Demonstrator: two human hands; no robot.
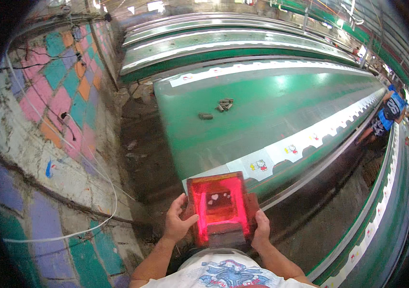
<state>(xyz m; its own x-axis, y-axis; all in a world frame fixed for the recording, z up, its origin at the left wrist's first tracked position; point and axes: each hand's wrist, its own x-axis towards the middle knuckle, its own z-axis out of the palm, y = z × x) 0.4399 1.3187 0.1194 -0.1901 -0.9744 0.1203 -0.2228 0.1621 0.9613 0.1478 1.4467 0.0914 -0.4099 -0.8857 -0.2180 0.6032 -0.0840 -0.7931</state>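
Note:
Between my two hands is a small screen-printing frame (195,189), brown-edged, with bright pink-red ink around a darker mesh and a few pale heart-like shapes in it. My left hand (178,222) grips the frame's left side, thumb on the near edge. On its right side my right hand (261,228) is closed around the edge. The frame is over the near end of a long green printing table (190,149). Just beyond it, a row of white cut pieces (258,165) with small red and yellow cartoon prints runs along the table's near edge.
Several grey rolled bits (223,104) lie on the green table. More long tables (204,45) stand behind, another (382,216) on the right. A person in blue (392,108) stands in the right aisle. A painted block wall (51,96) with a hanging white cable (116,201) borders the left.

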